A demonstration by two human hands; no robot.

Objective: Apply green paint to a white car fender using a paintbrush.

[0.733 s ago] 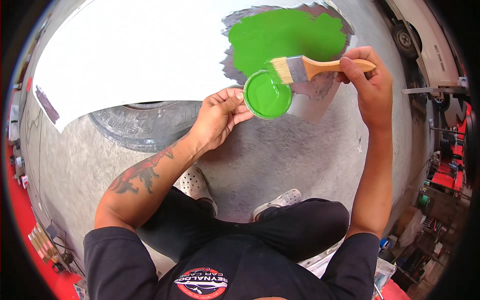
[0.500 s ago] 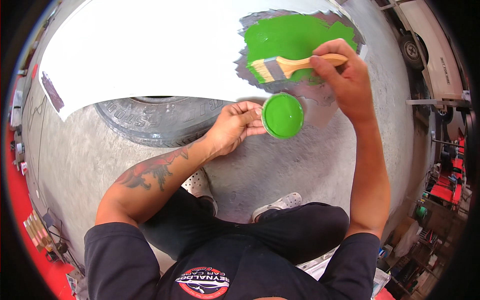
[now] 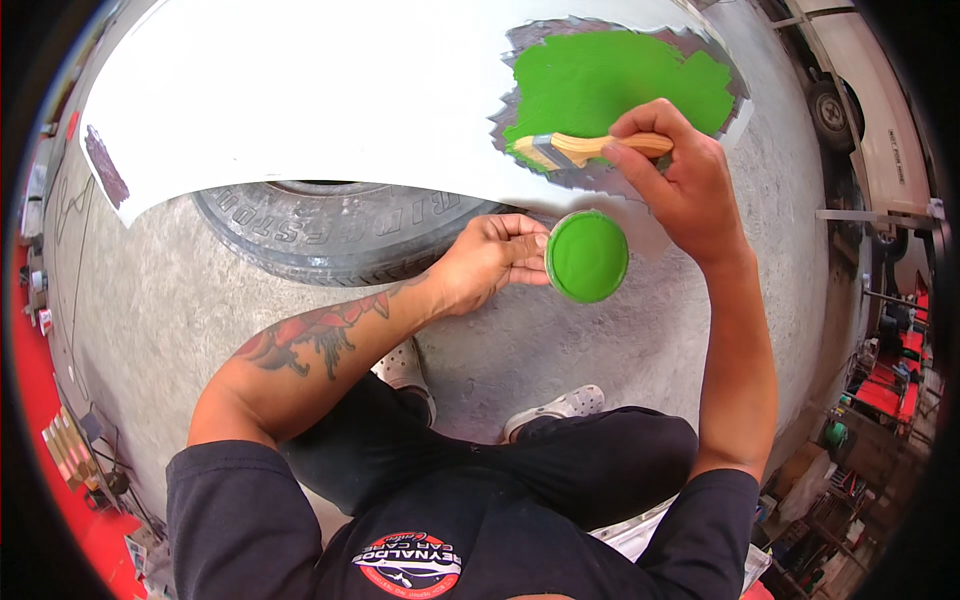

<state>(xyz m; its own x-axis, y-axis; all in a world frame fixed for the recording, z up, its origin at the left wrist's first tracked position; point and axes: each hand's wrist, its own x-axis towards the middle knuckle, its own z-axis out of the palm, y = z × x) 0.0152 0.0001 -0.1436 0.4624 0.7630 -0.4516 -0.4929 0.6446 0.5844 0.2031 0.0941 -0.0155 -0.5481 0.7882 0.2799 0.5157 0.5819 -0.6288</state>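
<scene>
Right hand (image 3: 680,185) grips brush (image 3: 580,150); left hand (image 3: 490,260) holds paint cup (image 3: 587,256)

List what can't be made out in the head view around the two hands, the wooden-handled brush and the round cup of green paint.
- Wooden-handled paintbrush: handle end hidden inside the right hand.
- Round cup of green paint: wall and depth hidden, seen from straight above; left hand covers its left rim.
- Black tyre: upper part hidden by the white body panel.
- Panel: top cut off by the picture's edge.
</scene>
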